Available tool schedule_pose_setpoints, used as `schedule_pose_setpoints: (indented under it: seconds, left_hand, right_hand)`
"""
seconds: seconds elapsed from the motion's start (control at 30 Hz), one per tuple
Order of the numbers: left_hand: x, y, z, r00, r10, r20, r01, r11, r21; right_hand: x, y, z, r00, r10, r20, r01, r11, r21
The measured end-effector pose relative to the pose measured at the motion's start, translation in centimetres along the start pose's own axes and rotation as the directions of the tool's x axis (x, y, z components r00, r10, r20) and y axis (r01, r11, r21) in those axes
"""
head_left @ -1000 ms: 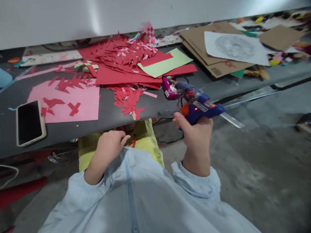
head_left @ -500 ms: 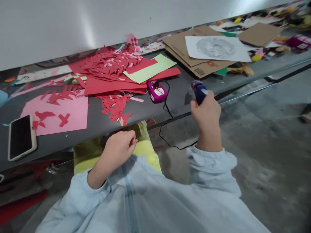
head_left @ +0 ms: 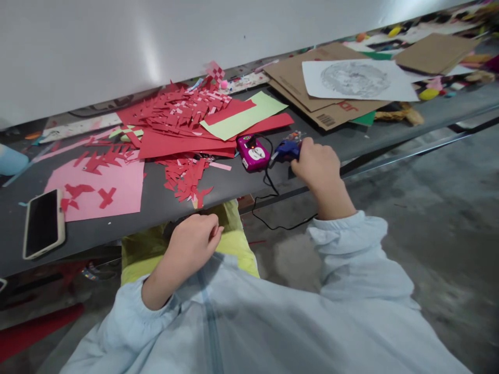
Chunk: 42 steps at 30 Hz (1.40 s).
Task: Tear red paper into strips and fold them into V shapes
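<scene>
My right hand is closed around a blue glue gun just above the tabletop, its pale nozzle pointing left. Close to that nozzle lies a magenta box with a black plug, a small orange light and a black cord that hangs over the table edge. My left hand is curled into a loose fist over my lap, and nothing shows in it. Beyond it on the table are red paper scraps and a pink sheet with red cut-out pieces.
A phone lies at the left near the table edge. Red sheets, a pale green strip and a heap of cut red paper fill the middle. Cardboard and a printed sheet are at the right.
My right hand has moved left and turned, so the glue gun now points left towards the magenta box. My left hand stays closed over my lap. The view has shifted slightly.
</scene>
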<state>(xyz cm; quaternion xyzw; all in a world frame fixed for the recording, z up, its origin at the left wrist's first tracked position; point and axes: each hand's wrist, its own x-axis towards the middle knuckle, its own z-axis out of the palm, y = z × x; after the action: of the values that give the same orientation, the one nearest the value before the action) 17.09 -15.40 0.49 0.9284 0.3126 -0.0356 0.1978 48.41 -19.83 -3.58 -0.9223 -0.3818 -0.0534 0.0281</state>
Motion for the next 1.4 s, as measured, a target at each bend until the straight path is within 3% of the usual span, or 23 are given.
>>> schedule_pose_setpoints:
  seconds: [0.23, 0.4, 0.5, 0.63, 0.8, 1.0, 1.13, 1.27, 1.4]
  left_hand:
    - [0.0, -0.6, 0.0, 0.999, -0.016, -0.043, 0.014, 0.999, -0.05]
    - [-0.4, -1.2, -0.6, 0.997, -0.028, -0.078, 0.018, 0.993, -0.12]
    - [-0.8, -2.0, -1.0, 0.994, -0.045, -0.099, 0.034, 0.993, -0.109]
    - [-1.6, -3.3, -1.4, 0.987, -0.093, -0.133, 0.08, 0.992, -0.099]
    - [-2.2, -5.2, -2.1, 0.97, -0.17, -0.172, 0.162, 0.985, -0.059]
    - [-2.6, -7.1, -4.3, 0.951, -0.224, -0.213, 0.237, 0.971, 0.035]
    - [-1.3, -8.4, -6.5, 0.958, -0.22, -0.186, 0.252, 0.952, 0.174]
    - [1.8, -10.1, -8.3, 0.975, -0.197, -0.106, 0.221, 0.922, 0.318]
    - [5.9, -12.2, -9.2, 0.968, -0.178, -0.179, 0.228, 0.919, 0.321]
  right_hand:
    - [0.0, 1.3, 0.8, 0.998, -0.024, -0.053, 0.028, 0.997, 0.078]
    - [-1.8, 0.6, -1.4, 0.982, -0.039, -0.183, 0.074, 0.98, 0.186]
    - [-3.9, -1.1, -3.6, 0.971, -0.029, -0.239, 0.099, 0.952, 0.289]
    - [-6.4, -4.4, -4.9, 0.944, -0.122, -0.307, 0.243, 0.886, 0.396]
    - [-7.9, -8.1, -3.7, 0.914, -0.283, -0.29, 0.395, 0.783, 0.48]
    - [-8.5, -10.9, -2.3, 0.904, -0.384, -0.186, 0.418, 0.711, 0.565]
    - [-8.7, -12.1, -2.0, 0.905, -0.385, -0.181, 0.409, 0.668, 0.622]
    - [-8.8, -13.2, -1.9, 0.916, -0.378, -0.138, 0.367, 0.647, 0.668]
    - [-9.2, -14.1, -1.9, 0.925, -0.37, -0.091, 0.316, 0.612, 0.725]
